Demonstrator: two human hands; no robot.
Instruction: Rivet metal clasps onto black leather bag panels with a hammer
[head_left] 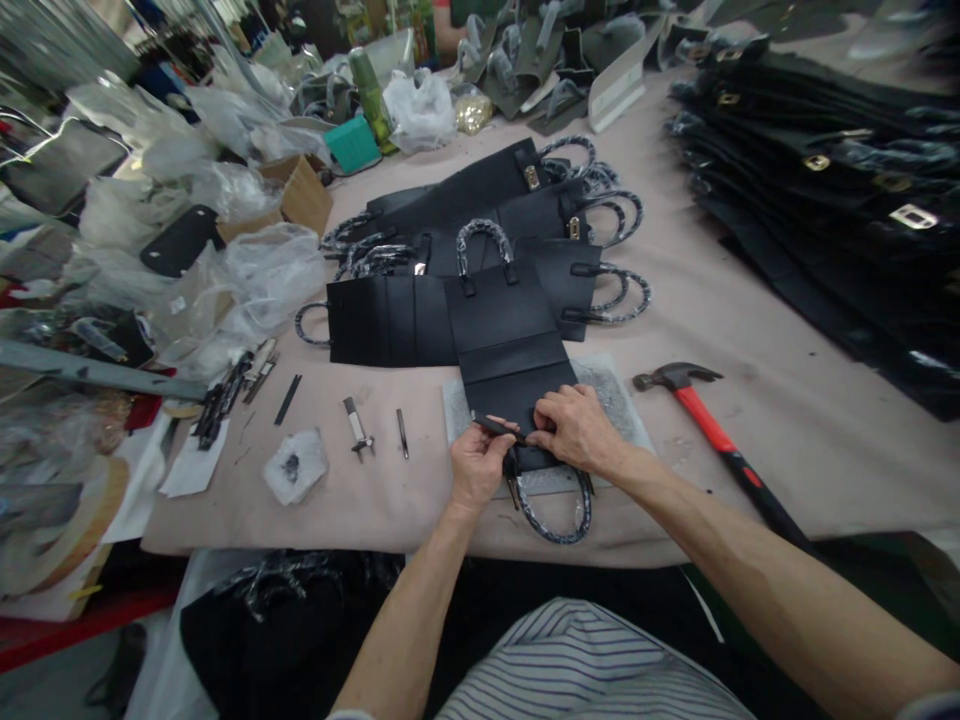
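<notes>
A flat black leather bag panel point(504, 345) with wrapped handles at both ends lies on a grey pad point(619, 395) near the table's front edge. My left hand point(478, 465) is closed in a pinch on a thin dark strip point(495, 427) at the panel's near edge. My right hand point(574, 428) presses its bent fingers down on the same edge, beside the left. The near handle point(559, 515) loops out below both hands.
A red-handled hammer point(709, 425) lies right of the pad. Small tools point(358, 428) and a white wad point(296, 465) lie to the left. More black panels point(465, 210) lie behind, a black stack point(832, 170) at right, plastic bags point(247, 270) at left.
</notes>
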